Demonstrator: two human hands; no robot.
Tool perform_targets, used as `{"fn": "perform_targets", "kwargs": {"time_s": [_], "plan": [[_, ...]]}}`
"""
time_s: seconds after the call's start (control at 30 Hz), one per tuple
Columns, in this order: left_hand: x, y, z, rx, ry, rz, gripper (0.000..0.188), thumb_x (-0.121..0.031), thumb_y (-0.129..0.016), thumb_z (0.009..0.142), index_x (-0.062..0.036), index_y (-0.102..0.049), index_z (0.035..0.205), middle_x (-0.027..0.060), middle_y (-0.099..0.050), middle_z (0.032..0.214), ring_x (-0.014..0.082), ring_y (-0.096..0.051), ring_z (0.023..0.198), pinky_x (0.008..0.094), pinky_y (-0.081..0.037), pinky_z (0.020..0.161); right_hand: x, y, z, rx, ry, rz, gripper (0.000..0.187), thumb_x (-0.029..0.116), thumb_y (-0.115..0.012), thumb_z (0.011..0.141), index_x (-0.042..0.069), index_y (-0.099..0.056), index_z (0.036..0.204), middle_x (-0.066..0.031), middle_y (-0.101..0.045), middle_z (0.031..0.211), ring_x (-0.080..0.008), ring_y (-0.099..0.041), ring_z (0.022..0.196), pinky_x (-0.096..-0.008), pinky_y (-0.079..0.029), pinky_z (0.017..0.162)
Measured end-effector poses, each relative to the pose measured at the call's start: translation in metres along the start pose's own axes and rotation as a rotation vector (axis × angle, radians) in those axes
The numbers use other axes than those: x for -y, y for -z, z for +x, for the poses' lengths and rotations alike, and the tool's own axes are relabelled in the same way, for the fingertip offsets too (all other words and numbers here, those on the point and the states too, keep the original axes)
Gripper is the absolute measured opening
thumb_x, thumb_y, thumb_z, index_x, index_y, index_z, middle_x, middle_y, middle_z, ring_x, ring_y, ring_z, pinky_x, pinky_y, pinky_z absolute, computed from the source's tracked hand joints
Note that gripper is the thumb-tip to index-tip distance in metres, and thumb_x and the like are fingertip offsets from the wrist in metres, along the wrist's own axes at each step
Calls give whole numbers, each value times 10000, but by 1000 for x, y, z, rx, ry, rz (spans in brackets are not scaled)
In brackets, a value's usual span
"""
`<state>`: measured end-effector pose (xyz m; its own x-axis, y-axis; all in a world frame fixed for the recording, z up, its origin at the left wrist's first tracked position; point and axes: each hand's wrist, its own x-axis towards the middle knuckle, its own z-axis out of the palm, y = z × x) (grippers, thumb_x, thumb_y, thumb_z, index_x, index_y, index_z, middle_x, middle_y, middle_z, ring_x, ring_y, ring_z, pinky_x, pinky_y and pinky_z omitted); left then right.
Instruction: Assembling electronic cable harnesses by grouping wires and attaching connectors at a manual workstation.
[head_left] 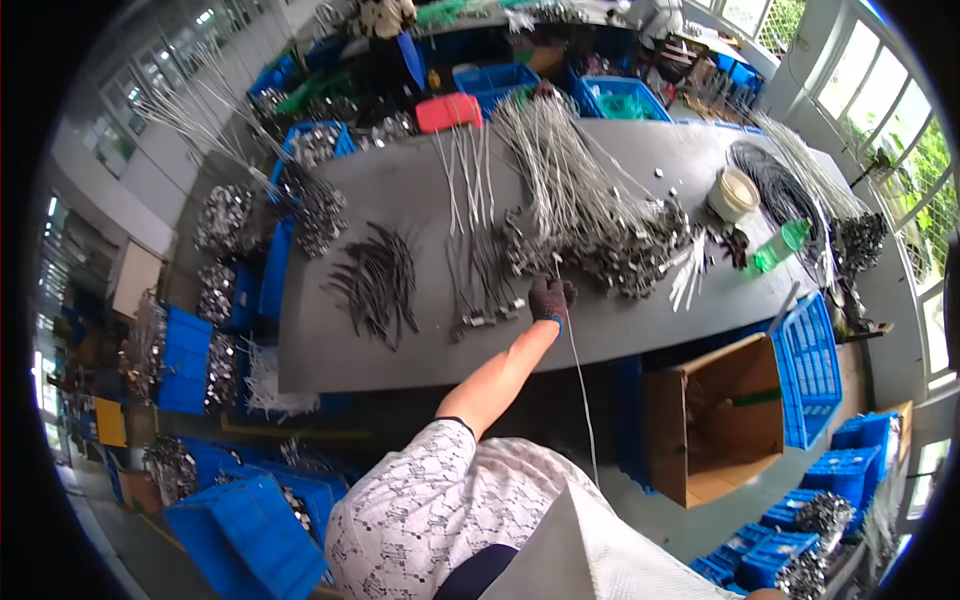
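Note:
My left hand, in a dark knitted glove, reaches over the near side of the grey table. Its fingers are closed on a thin white cable, which hangs from the hand over the table's edge toward my body. A small white connector shows just beyond the fingers. Right in front of the hand lies a large heap of white cables with dark grey connector ends. To its left a smaller row of cables is laid out lengthwise. My right hand is not in view.
Black sleeve pieces lie on the table's left. On its right are a cream tub, a green bottle and coiled black cable. A cardboard box and blue crates stand near right; more crates near left.

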<state>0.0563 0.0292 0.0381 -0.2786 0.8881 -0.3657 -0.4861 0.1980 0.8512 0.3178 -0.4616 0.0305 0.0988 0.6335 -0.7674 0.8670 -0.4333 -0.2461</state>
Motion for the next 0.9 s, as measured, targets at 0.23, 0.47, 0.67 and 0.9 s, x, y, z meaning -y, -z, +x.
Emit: {"fn": "perform_targets", "kwargs": {"time_s": [0.23,0.47,0.67,0.9], "plan": [[-81,-27,-21,-153,-745,471,156,-180,-650,928,-36,-626,872,111,-650,685,210,-652,576,366,-516,522,30,-17,25,-83,75,67,320,295,-598,918,39,-663,1099,-247,-668,1114,-402,-641,1050,-464,-511,869],[-51,64,-9,552,175,527,318,-261,-729,841,-52,-624,1056,90,-687,914,151,-672,737,312,-537,593,45,-2,40,-117,142,41,314,291,-591,920,37,-659,1092,-254,-671,1092,-417,-640,1041,-472,-514,854],[-29,100,-5,281,46,715,246,-340,-660,904,-97,-667,864,-3,-650,725,112,-599,650,297,-496,608,56,3,60,-129,184,13,309,288,-585,923,36,-656,1087,-259,-673,1073,-430,-640,1034,-479,-517,842],[-26,91,-60,406,-89,667,303,-342,-703,881,-43,-682,840,11,-603,678,99,-544,648,312,-466,606,239,82,130,-610,543,453,288,308,-534,1013,32,-614,1031,-248,-667,904,-416,-666,870,-480,-507,705]]}}
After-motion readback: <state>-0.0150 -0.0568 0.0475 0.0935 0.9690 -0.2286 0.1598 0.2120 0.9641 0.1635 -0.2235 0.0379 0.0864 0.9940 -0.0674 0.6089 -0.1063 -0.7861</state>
